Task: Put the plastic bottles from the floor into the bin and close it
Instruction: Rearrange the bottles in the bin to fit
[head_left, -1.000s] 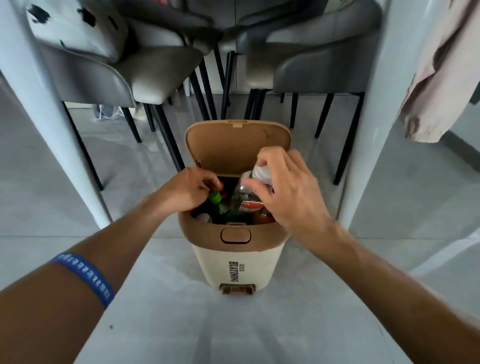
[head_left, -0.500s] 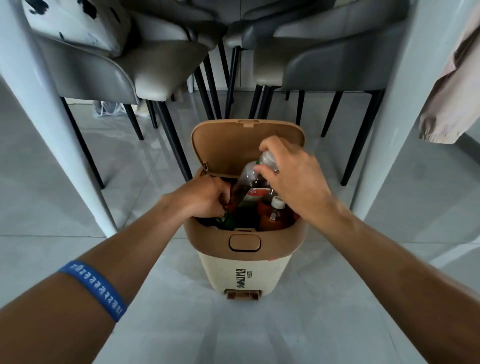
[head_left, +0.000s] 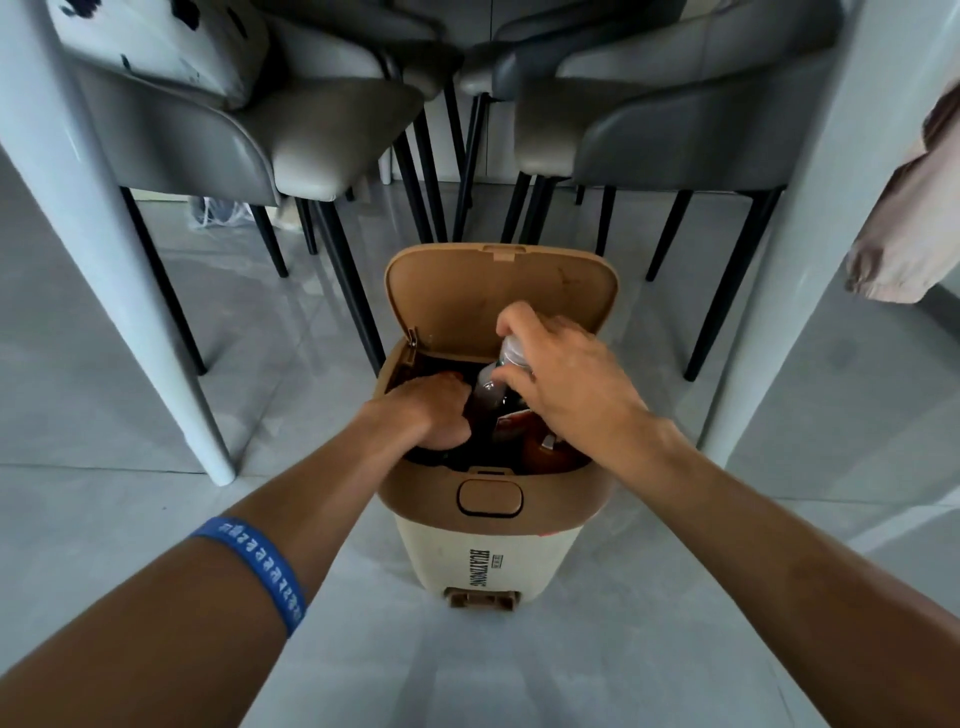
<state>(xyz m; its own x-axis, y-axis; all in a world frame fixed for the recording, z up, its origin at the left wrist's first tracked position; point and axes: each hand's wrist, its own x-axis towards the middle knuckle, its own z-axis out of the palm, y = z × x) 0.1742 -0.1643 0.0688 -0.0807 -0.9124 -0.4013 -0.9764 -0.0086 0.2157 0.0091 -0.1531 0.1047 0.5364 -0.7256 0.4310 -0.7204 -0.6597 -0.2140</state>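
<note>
Head view: one bin (head_left: 488, 540), lid (head_left: 498, 296) up; two bottles visible inside, right hand (head_left: 566, 384) gripping clear bottle (head_left: 493, 384), left hand (head_left: 431, 415) fisted inside, orange bottle (head_left: 545, 452) beside.

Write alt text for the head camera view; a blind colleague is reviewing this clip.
Two bare hands reach into an open tan and cream pedal bin on a grey tiled floor: the right hand grips the top of a clear plastic bottle, the left hand is closed inside the opening. The lid stands up; grey chairs sit behind.
</note>
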